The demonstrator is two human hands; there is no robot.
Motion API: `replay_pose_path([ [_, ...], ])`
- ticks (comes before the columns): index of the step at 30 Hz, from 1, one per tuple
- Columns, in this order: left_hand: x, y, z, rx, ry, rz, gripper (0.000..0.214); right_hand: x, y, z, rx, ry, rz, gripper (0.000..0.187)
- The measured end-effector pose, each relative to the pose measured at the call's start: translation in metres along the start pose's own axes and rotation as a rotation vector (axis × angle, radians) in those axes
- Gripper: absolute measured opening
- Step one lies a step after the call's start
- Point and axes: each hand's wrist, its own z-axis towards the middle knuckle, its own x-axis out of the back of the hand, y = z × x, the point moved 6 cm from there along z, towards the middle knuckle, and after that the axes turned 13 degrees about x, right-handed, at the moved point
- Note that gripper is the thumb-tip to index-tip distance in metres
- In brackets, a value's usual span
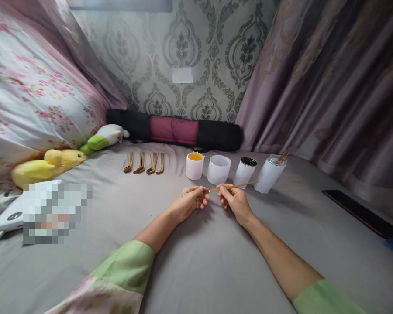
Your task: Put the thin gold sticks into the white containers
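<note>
Between both hands, a thin golden stick (213,190) lies almost level, its pointed end rising slightly to the right. My left hand (190,203) is closed in a pinch at the stick's left end, which is partly hidden by the fingertips. Farther along, my right hand (235,201) pinches the same stick, with the tip sticking out past the knuckles. Just beyond the hands stand a white-wrapped cup with yellow contents (195,169), a wide whitish cup (219,171), a cup with dark contents (245,173) and a wrapped jar (270,176) holding several thin sticks.
Several small bundles of bent golden sticks (151,164) lie left of the cups on the grey sheet (190,270). Plush toys (57,165) and a white device (15,213) are at left. A black phone (360,212) lies right. A black-and-maroon roll (173,131) lies along the wall.
</note>
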Motion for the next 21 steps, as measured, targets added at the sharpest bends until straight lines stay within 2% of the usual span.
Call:
replay_pose_path([
  [13, -0.0038, -0.0072, 0.0014, 0.093, -0.076, 0.027, 0.020, 0.0019, 0.0018, -0.0015, -0.028, 0.006, -0.011, 0.032],
  [21, 0.0007, -0.0104, 0.0041, 0.123, -0.058, 0.015, 0.017, 0.0045, -0.0004, -0.0034, -0.028, 0.033, 0.001, 0.032],
])
